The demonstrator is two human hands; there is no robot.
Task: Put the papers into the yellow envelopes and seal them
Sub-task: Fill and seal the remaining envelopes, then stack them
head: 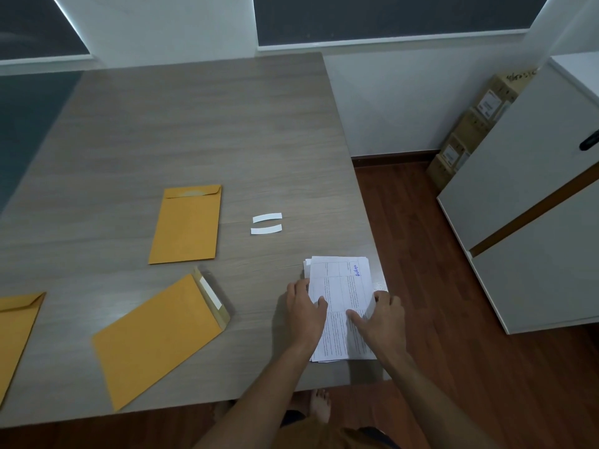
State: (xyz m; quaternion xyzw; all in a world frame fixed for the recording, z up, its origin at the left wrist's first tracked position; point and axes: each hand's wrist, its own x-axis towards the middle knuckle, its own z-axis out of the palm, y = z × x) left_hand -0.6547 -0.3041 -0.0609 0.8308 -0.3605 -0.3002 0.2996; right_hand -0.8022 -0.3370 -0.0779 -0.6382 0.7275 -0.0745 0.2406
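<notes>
On table (194, 124): three envelopes (186, 225), two strips (267, 223); left hand (304, 311), right hand (379, 322) spread on papers (340, 286).

- Table (181, 131): grey-brown wood grain
- Three envelopes, far (186, 225), near (155, 341), left edge (16, 325): orange-yellow; near one's open flap (212, 298) has a white strip
- Papers (342, 296): white, grey print, blue heading
- Two loose strips (266, 223): white
- Floor (421, 254): reddish-brown wood

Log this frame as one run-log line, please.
stage: taking papers | left hand: on paper stack | right hand: on stack | open envelope: empty-looking, unsealed | closed envelope
</notes>
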